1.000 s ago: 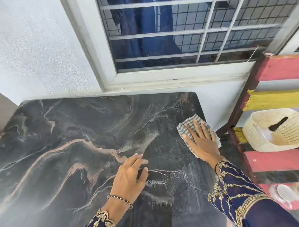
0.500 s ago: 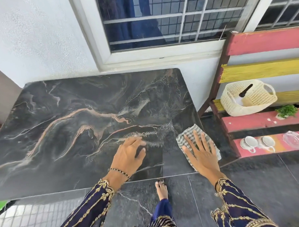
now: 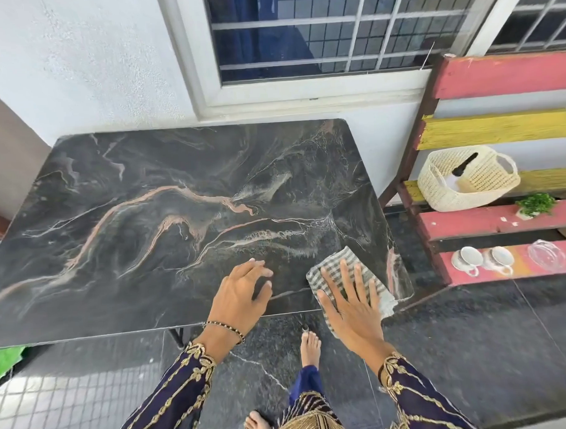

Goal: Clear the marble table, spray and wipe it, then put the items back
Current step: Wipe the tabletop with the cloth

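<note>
The dark marble table with pink and white veins stands below the window, and nothing stands on its top. My right hand lies flat with spread fingers on a grey checked cloth, pressing it onto the table's near right corner. Part of the cloth hangs past the front edge. My left hand rests flat on the marble just left of the cloth, near the front edge, holding nothing.
A pink and yellow slatted shelf stands to the right. It bears a woven basket with a dark-topped bottle inside, a small green plant, two white cups and a clear glass dish. My bare feet are on the dark floor tiles.
My right hand has drawn the cloth from the far right edge toward the near right corner. My left hand has slid nearer the front edge. The view has pulled back.
</note>
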